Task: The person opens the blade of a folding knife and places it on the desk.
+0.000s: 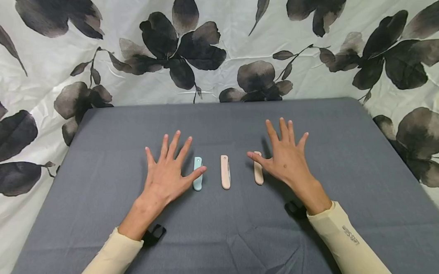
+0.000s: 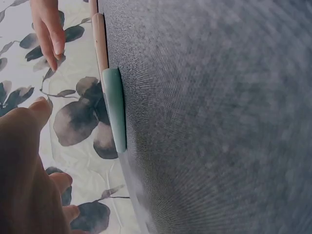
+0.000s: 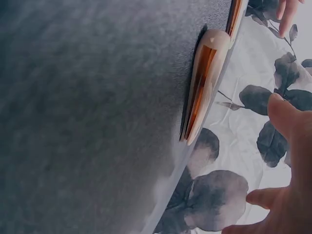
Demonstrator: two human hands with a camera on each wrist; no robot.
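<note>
Free cloth (image 1: 241, 173) flanks the middle knife (image 1: 225, 172); both thumbs (image 1: 200, 171) overhang the outer knives (image 1: 197, 185).

The mint folding knife (image 2: 115, 109) has a smooth, plastic-looking casing with a soft sheen. At 3 o'clock from it, the middle pink folding knife (image 1: 225, 174) looks like smooth plastic too, as does the outer pink folding knife (image 1: 259, 177) beyond; in the right wrist view a glossy orange-brown strip runs along its side, its material unclear. The tabletop (image 1: 209, 220) wears matt grey cloth, finely textured up close and creased towards 6 o'clock. At 12 o'clock hangs a floral sheet (image 1: 235, 12), rumpled and faintly shiny. The cream sleeves (image 1: 106, 258) are smooth, matt fabric.
</note>
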